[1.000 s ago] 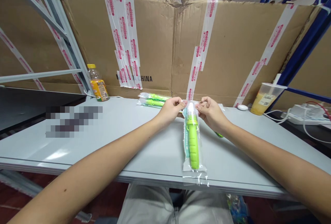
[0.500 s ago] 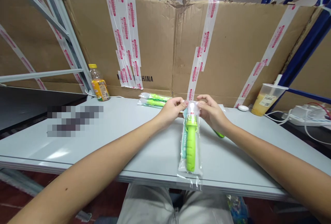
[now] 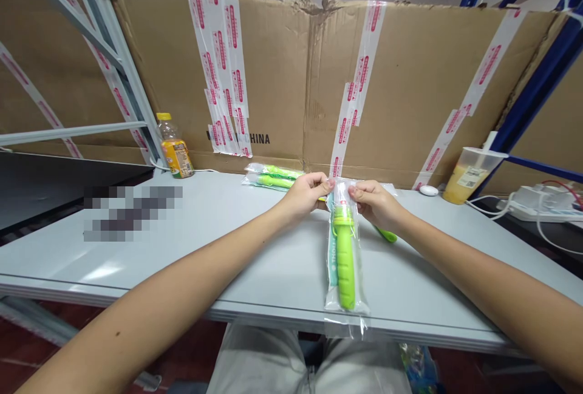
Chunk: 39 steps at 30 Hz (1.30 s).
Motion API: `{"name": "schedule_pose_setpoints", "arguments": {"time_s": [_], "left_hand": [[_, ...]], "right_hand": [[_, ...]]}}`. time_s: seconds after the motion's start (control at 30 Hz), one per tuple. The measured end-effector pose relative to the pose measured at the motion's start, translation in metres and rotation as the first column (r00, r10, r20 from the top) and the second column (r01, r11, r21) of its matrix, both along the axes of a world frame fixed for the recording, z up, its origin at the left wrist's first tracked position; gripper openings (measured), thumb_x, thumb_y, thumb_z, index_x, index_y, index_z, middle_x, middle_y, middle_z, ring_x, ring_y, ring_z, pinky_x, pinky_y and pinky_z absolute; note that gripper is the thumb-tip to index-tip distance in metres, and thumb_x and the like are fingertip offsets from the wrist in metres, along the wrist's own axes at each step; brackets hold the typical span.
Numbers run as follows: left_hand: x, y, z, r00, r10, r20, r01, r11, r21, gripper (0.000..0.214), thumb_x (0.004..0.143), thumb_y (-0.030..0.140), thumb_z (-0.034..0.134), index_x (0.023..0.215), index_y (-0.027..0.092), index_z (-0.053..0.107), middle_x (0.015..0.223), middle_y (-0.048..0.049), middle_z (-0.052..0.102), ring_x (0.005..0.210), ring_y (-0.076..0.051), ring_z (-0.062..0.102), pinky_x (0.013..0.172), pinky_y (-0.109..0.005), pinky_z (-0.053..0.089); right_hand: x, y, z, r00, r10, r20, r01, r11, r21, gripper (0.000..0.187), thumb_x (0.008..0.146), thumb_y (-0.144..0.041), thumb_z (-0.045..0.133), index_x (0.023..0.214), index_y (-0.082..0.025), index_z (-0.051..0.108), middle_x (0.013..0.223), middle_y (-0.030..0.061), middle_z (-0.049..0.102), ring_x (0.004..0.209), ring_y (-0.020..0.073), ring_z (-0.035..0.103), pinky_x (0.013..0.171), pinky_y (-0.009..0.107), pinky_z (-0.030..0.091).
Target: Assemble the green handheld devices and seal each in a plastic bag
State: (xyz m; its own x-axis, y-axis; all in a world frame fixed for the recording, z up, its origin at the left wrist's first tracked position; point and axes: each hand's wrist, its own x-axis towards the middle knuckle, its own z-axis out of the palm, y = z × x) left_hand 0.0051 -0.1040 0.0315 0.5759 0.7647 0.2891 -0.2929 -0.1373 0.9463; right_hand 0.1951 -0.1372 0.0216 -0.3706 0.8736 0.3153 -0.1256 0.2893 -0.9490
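The person is working at a pale grey desk (image 3: 136, 278) with both bare hands close together near its far edge, and the left hand (image 3: 303, 197) and right hand (image 3: 376, 204) are pinching the top of a clear plastic bag (image 3: 347, 315). The left fingers (image 3: 319, 184) and right fingers (image 3: 356, 190) are nearly closed, each hand gripping the thin plastic between thumb and fingertips, with only a narrow gap between the two hands. The bag is hanging down toward the near edge of the desk and is resting on the desktop, with a bright green ribbed handle (image 3: 346, 272) inside it and a pale teal card (image 3: 333, 260) alongside. Whether the top of the bag is sealed or opened is hard to tell from this view. So far, this one bag is in the hands, while two more green items in clear bags (image 3: 272, 176) are lying side by side at the far edge, left of the hands. A loose green piece (image 3: 387, 235) is showing just beyond the right wrist. A juice bottle (image 3: 175, 154) is standing near the far left corner, and a plastic cup (image 3: 469, 175) is standing near the far right corner.
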Motion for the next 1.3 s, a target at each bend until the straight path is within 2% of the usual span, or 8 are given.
{"name": "schedule_pose_setpoints", "arguments": {"time_s": [0.3, 0.67, 0.8, 0.9, 0.97, 1.07, 1.17, 1.3], "left_hand": [[0.000, -0.002, 0.001, 1.000, -0.003, 0.009, 0.004, 1.000, -0.024, 0.049, 0.069, 0.048, 0.083, 0.067, 0.016, 0.046, 0.068, 0.0009, 0.058, 0.064, -0.012, 0.063, 0.061, -0.027, 0.056], [-0.005, 0.004, 0.003, 0.996, 0.040, -0.082, -0.038, 0.999, 0.024, 0.050, 0.067, 0.054, 0.081, 0.076, 0.016, 0.050, 0.073, -0.0002, 0.060, 0.065, -0.012, 0.061, 0.053, -0.025, 0.055], [-0.007, -0.001, 0.007, 0.983, -0.022, -0.183, 0.020, 1.000, -0.014, 0.049, 0.070, 0.046, 0.082, 0.103, 0.018, 0.057, 0.084, -0.0048, 0.066, 0.067, -0.015, 0.066, 0.048, -0.023, 0.052], [-0.014, 0.007, 0.015, 0.971, -0.050, -0.236, 0.055, 0.998, 0.012, 0.037, 0.072, 0.037, 0.080, 0.096, 0.014, 0.063, 0.082, -0.0076, 0.066, 0.068, -0.016, 0.066, 0.049, -0.025, 0.054], [-0.029, 0.020, 0.023, 0.975, 0.036, -0.219, -0.030, 0.999, 0.029, 0.028, 0.071, 0.031, 0.080, 0.086, 0.013, 0.064, 0.079, -0.0069, 0.065, 0.070, -0.017, 0.065, 0.051, -0.027, 0.057], [-0.068, 0.049, 0.036, 0.955, 0.245, -0.167, -0.250, 0.968, -0.009, 0.021, 0.069, 0.021, 0.077, 0.080, 0.012, 0.063, 0.079, -0.0057, 0.065, 0.071, -0.018, 0.066, 0.056, -0.033, 0.062], [-0.117, 0.078, 0.036, 0.859, 0.503, -0.099, -0.509, 0.860, -0.039, 0.012, 0.066, 0.012, 0.071, 0.073, 0.010, 0.061, 0.072, -0.0051, 0.063, 0.067, -0.017, 0.065, 0.056, -0.034, 0.063], [-0.161, 0.100, 0.018, 0.718, 0.676, -0.165, -0.696, 0.703, -0.146, 0.019, 0.063, 0.006, 0.067, 0.082, 0.008, 0.064, 0.082, -0.0115, 0.070, 0.074, -0.021, 0.069, 0.059, -0.034, 0.064]], "right_hand": [[0.000, 0.003, -0.002, 0.999, -0.005, -0.051, 0.001, 0.997, -0.076, 0.042, 0.073, -0.049, 0.079, 0.056, -0.016, 0.060, 0.054, -0.0027, 0.044, 0.052, 0.0101, 0.037, 0.053, 0.026, 0.029], [-0.008, 0.001, -0.004, 0.996, -0.004, -0.087, -0.004, 0.996, -0.094, 0.041, 0.075, -0.051, 0.078, 0.062, -0.017, 0.059, 0.057, -0.0034, 0.046, 0.053, 0.0096, 0.042, 0.055, 0.026, 0.037], [-0.010, 0.001, -0.005, 0.999, 0.018, -0.046, -0.022, 0.995, -0.095, 0.039, 0.075, -0.052, 0.078, 0.069, -0.016, 0.065, 0.063, -0.0007, 0.053, 0.058, 0.0111, 0.048, 0.058, 0.027, 0.041], [-0.013, 0.001, -0.004, 0.999, -0.004, -0.038, 0.000, 0.994, -0.109, 0.044, 0.077, -0.060, 0.073, 0.074, -0.017, 0.064, 0.063, 0.0001, 0.055, 0.057, 0.0129, 0.051, 0.056, 0.029, 0.044], [-0.013, 0.001, -0.001, 0.998, -0.047, -0.045, 0.040, 0.990, -0.138, 0.048, 0.079, -0.065, 0.068, 0.075, -0.018, 0.061, 0.060, -0.0004, 0.053, 0.053, 0.0137, 0.052, 0.051, 0.029, 0.044], [-0.012, -0.001, 0.005, 0.989, -0.131, -0.068, 0.119, 0.982, -0.149, 0.047, 0.080, -0.064, 0.067, 0.074, -0.018, 0.058, 0.057, -0.0012, 0.052, 0.049, 0.0132, 0.050, 0.047, 0.028, 0.043], [-0.007, 0.000, 0.008, 0.980, -0.175, -0.098, 0.162, 0.979, -0.128, 0.043, 0.082, -0.058, 0.068, 0.072, -0.018, 0.057, 0.055, -0.0020, 0.050, 0.047, 0.0122, 0.049, 0.046, 0.027, 0.041], [0.001, 0.007, 0.005, 0.969, -0.223, -0.102, 0.215, 0.973, -0.083, 0.038, 0.082, -0.052, 0.070, 0.070, -0.018, 0.057, 0.053, -0.0025, 0.049, 0.044, 0.0117, 0.047, 0.045, 0.027, 0.039]]}}
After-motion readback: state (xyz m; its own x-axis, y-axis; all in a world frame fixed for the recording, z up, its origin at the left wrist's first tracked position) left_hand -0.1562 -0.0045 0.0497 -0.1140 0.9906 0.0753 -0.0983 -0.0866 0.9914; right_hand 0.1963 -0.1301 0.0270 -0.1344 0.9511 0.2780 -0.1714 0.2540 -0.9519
